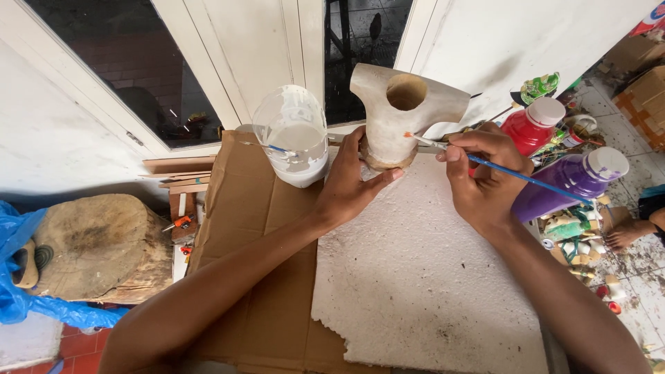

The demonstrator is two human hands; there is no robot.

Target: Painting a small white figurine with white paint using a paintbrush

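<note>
A pale, unpainted carved figure (395,114) with a round hole near its top stands upright on a white foam slab (415,277). My left hand (350,180) grips its base from the left. My right hand (481,173) holds a thin blue-handled paintbrush (526,178), whose orange-tipped bristles touch the figure's right side just below the hole. A cut clear plastic bottle (294,142) with white paint in it, and another brush resting inside, stands to the left of the figure on brown cardboard (256,228).
A red paint bottle (532,125) and a purple paint bottle (571,181), both white-capped, lie to the right among small clutter. A wooden stump (104,246) and blue plastic sheet (17,277) are at the left. White doors with dark glass stand behind.
</note>
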